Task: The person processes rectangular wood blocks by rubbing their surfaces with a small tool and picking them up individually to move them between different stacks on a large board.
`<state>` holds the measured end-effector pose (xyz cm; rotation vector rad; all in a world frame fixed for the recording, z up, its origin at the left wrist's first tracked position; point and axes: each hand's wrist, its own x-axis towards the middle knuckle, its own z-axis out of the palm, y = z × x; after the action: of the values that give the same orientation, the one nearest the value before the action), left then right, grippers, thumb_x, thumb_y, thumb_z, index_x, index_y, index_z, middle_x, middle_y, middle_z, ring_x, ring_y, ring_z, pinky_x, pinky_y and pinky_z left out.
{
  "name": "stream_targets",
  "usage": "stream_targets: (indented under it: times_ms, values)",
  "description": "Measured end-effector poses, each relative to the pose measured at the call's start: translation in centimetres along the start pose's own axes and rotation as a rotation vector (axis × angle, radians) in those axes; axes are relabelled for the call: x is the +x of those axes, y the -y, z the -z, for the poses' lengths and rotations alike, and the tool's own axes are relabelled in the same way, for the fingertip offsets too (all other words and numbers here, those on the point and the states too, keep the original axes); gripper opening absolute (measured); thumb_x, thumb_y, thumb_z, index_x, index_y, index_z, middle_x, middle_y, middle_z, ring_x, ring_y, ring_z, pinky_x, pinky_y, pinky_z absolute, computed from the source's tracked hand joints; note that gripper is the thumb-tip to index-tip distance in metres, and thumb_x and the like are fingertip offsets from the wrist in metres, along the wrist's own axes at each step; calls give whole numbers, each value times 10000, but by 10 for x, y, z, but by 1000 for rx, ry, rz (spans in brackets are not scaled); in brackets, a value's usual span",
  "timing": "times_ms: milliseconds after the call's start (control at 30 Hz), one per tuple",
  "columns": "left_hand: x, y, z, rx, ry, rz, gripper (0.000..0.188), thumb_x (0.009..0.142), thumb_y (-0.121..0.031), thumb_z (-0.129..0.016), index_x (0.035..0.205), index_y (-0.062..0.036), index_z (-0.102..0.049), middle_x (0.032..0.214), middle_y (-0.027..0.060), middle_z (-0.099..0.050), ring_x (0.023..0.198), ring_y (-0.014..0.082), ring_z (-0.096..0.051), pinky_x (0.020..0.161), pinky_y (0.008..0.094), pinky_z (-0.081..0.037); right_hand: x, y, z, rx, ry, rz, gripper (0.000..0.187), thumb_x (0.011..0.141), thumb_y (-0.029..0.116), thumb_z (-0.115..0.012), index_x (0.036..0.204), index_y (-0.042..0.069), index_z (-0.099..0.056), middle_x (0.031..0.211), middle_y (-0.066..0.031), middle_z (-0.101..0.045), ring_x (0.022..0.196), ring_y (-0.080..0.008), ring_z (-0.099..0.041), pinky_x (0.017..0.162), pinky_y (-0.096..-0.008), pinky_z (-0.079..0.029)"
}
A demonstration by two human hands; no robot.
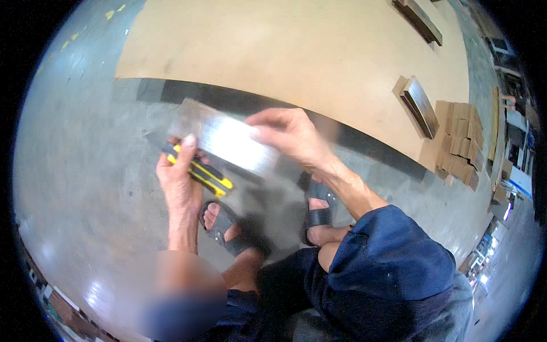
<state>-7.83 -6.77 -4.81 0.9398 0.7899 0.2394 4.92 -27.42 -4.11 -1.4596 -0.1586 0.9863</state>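
Note:
A shiny rectangular metal piece (228, 137) is held between my two hands, over the floor just short of the tan sheet's edge. My left hand (181, 168) grips its near left end with the thumb on top. In that same hand lies a yellow and black utility knife (208, 176), pointing down to the right below the metal. My right hand (290, 137) pinches the metal's upper right side between thumb and fingers. Motion blurs the metal somewhat, and its underside is hidden.
A large tan sheet (273, 51) with a dark edge band lies ahead. On its right side rest two metal pieces on cardboard, one nearer (420, 107), one farther (420, 23). Beside it stands a stack of brown cardboard pieces (460, 137). My sandalled feet are on the grey floor (85, 171).

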Motion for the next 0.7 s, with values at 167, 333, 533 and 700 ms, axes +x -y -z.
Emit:
stream_targets:
  times_ms: [167,333,533,700]
  values:
    - [-20,13,-35,65,-11,7,292,887,-163,-793,1102,-8,-672,953,47,-702,763,113,-647,714,268,-548,4,-1,-35,159,-170,77,359,908,184,-763,1163,-38,-642,980,-78,-714,913,-109,-646,804,-264,-523]
    - [-20,-1,-26,196,83,59,327,893,-201,-793,1112,26,-705,953,44,-718,816,96,-644,750,255,-530,4,-1,-30,152,-40,26,421,888,202,-778,1202,-21,-607,1031,-87,-705,967,-123,-641,873,-288,-500]
    - [-23,-3,-26,235,178,99,350,924,-242,-762,1134,31,-705,947,26,-705,826,90,-636,753,256,-529,23,14,-20,80,-16,56,453,914,291,-747,1224,-20,-639,1085,-114,-708,1019,-166,-649,916,-329,-509]
    - [-26,-9,-30,304,276,115,338,946,-264,-729,1114,28,-693,988,40,-699,867,97,-629,799,277,-517,41,24,-9,67,-65,81,506,932,370,-713,1237,-26,-635,1054,-115,-699,990,-192,-656,877,-347,-540]
